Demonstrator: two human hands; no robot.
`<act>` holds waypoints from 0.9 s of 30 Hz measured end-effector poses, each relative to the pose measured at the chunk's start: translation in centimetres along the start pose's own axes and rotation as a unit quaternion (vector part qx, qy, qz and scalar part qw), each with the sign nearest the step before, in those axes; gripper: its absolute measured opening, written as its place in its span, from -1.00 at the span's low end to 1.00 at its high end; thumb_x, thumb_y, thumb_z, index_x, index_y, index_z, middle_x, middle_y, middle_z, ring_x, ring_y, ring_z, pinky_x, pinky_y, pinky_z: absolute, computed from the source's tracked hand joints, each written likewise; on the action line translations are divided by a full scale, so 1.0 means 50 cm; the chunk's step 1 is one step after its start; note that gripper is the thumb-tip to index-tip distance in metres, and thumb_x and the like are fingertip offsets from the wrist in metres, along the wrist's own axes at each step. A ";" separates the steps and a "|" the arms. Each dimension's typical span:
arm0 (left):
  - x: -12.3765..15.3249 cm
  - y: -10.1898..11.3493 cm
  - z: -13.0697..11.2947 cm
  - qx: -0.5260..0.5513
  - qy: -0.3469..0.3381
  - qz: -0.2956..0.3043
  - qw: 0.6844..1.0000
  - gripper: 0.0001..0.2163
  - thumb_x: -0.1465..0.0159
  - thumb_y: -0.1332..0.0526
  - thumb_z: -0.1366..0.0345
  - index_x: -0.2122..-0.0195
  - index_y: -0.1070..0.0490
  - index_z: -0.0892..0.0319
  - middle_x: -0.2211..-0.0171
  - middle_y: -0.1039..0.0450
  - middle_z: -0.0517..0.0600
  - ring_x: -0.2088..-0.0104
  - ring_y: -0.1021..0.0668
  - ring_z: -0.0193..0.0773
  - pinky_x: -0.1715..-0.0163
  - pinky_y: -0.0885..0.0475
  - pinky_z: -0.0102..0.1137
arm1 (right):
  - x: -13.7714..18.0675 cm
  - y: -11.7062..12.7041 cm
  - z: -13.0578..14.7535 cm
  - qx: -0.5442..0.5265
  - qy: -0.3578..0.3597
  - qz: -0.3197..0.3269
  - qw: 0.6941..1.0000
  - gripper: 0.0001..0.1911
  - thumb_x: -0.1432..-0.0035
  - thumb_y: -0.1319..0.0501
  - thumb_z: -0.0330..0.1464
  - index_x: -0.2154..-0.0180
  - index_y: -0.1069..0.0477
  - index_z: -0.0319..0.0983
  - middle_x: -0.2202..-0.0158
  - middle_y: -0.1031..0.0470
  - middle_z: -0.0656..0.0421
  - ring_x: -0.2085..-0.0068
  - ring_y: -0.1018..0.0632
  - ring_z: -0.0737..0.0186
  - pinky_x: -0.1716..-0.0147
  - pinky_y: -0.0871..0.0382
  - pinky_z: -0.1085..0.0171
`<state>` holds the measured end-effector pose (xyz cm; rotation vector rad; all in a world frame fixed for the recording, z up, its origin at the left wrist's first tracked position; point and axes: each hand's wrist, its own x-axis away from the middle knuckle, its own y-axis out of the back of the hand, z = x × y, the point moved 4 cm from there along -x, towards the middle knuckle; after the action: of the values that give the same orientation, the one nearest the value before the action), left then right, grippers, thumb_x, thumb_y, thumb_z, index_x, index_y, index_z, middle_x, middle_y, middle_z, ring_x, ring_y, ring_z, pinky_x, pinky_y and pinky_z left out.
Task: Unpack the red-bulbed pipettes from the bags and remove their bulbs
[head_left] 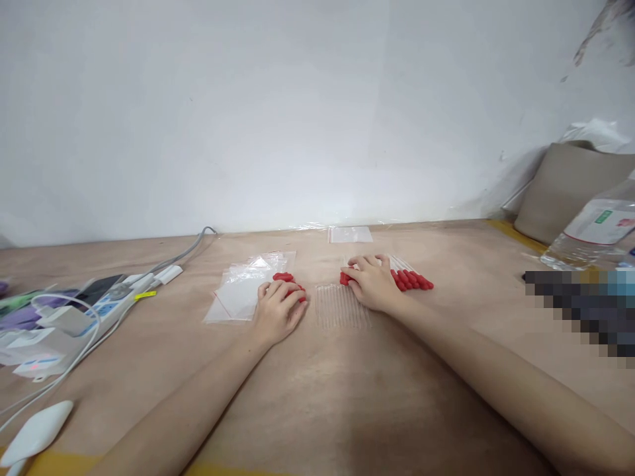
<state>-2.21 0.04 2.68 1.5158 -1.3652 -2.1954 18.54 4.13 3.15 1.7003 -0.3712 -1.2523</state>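
Note:
Small red bead-like pieces (284,277) lie by the clear plastic bags, partly under my left hand (278,311). Its curved fingers close over some of them, and the palm side is hidden. My right hand (371,281) has its fingertips closed on a red piece (346,276) at the upper end of a row of thin clear sticks (342,307). Just right of that hand, a slanted row of red pieces (411,280) caps the ends of more clear sticks, which are partly hidden behind the hand.
Flat clear zip bags (238,294) overlap left of the hands, and one small bag (351,235) lies by the wall. A power strip (106,307) with chargers and cables takes up the left side. A bottle (590,228) and a brown container (560,192) stand at right.

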 end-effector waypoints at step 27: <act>-0.020 0.010 -0.096 0.069 -0.066 0.003 0.995 -0.87 -0.26 -0.07 0.32 0.30 -0.41 0.10 0.35 -0.47 -0.07 0.27 -0.44 -0.28 0.05 -0.05 -0.19 | 0.149 0.084 0.074 -0.234 0.130 -0.050 0.962 -0.71 -0.11 0.02 -0.45 0.15 -0.34 -0.13 0.27 -0.48 0.19 0.22 -0.43 0.30 -0.02 0.00 0.07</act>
<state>1.93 -2.50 3.32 1.4293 -1.5892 -2.2769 19.73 -5.07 2.29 1.4550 0.1620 -1.0650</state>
